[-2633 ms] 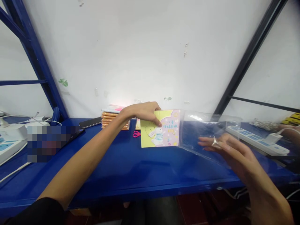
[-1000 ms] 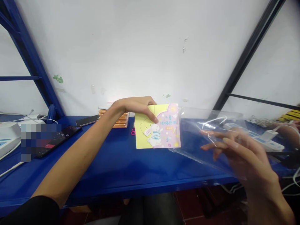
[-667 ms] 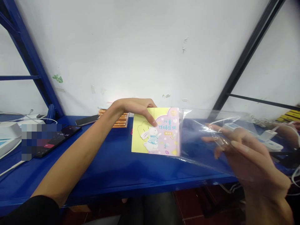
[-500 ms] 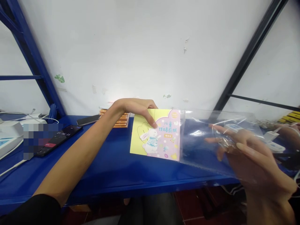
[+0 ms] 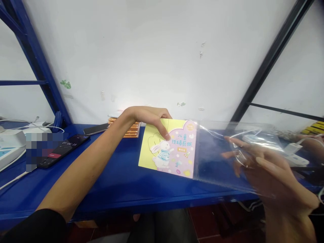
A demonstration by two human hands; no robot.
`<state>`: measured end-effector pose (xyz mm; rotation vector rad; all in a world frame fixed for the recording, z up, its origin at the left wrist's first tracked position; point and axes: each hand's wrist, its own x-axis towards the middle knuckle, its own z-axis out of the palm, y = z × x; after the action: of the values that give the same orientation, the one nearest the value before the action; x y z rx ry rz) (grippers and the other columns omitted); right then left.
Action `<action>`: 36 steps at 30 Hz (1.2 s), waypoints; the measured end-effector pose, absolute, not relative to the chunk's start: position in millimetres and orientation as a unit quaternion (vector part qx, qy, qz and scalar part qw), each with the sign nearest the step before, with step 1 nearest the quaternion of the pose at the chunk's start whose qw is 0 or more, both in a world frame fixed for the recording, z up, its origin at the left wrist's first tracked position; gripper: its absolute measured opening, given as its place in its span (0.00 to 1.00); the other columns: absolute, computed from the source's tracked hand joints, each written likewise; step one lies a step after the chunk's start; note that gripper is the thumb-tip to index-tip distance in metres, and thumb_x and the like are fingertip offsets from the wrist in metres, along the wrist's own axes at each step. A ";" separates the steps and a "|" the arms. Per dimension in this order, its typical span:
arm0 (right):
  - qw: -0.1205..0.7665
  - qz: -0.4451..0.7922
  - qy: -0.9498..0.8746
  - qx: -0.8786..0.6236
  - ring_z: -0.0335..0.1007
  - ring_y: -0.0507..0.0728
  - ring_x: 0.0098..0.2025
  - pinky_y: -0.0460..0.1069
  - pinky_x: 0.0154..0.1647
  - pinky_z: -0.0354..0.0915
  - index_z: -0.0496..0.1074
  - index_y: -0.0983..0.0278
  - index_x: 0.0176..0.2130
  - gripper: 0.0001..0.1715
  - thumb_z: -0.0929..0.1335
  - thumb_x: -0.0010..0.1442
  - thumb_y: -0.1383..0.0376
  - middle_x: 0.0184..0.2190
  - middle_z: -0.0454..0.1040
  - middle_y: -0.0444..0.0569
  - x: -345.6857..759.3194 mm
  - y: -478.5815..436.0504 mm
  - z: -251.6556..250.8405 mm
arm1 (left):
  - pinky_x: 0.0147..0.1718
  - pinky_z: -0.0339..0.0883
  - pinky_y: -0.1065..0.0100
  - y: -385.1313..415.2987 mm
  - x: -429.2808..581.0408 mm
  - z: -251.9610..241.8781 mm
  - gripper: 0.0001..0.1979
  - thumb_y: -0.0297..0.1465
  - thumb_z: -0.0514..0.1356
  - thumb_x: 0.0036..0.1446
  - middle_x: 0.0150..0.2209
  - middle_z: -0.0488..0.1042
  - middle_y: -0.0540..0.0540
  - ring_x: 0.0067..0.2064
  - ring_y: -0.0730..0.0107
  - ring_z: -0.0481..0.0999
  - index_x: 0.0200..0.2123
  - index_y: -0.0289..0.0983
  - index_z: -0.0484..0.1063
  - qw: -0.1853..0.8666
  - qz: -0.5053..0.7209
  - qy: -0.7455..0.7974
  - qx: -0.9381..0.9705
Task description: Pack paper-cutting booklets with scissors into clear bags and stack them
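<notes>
My left hand (image 5: 149,118) pinches the top edge of a yellow and pink booklet (image 5: 169,150) with a white rabbit on its cover, held above the blue shelf (image 5: 121,182). Its right edge meets the open mouth of a clear plastic bag (image 5: 222,155). My right hand (image 5: 263,165) holds that bag from the right, with fingers seen through the plastic.
A stack of orange-edged booklets (image 5: 130,130) lies by the wall behind my left hand. Two phones (image 5: 62,150) (image 5: 95,128) lie on the left. White power strips and cables sit at far left (image 5: 10,152) and far right (image 5: 291,150). Blue and black frame bars flank the shelf.
The booklet has tilted and dropped a little, and its right edge now sits at the bag's mouth. My right hand has turned the bag to meet it.
</notes>
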<state>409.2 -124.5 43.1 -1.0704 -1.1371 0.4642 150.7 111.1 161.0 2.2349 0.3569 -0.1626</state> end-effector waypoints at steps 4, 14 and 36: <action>0.677 0.251 -0.511 -0.467 0.81 0.67 0.39 0.54 0.30 0.73 0.74 0.61 0.25 0.11 0.74 0.56 0.60 0.46 0.82 0.55 411.8 -123.0 42.8 | 0.26 0.74 0.62 112.9 150.6 160.2 0.13 0.37 0.74 0.42 0.35 0.84 0.41 0.33 0.54 0.83 0.33 0.39 0.83 0.421 -0.062 0.143 0.894; 0.651 0.128 -0.463 -0.588 0.67 0.55 0.22 0.49 0.27 0.64 0.71 0.55 0.34 0.12 0.73 0.60 0.52 0.17 0.74 0.41 376.8 -131.2 56.8 | 0.25 0.72 0.68 118.7 144.1 164.0 0.13 0.39 0.73 0.47 0.33 0.83 0.43 0.32 0.59 0.83 0.34 0.37 0.81 0.408 -0.021 0.124 0.904; 0.376 -0.305 -0.579 -0.656 0.67 0.72 0.60 0.68 0.62 0.60 0.74 0.56 0.55 0.29 0.69 0.62 0.44 0.54 0.76 0.56 370.8 -103.4 48.3 | 0.23 0.50 0.66 41.1 158.0 156.6 0.03 0.25 0.61 0.51 0.22 0.74 0.48 0.20 0.72 0.65 0.27 0.36 0.75 -0.088 0.119 0.130 0.980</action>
<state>370.8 -103.4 48.3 -1.6776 -1.4824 -0.7803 158.0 41.1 156.6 3.2660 0.4335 0.3962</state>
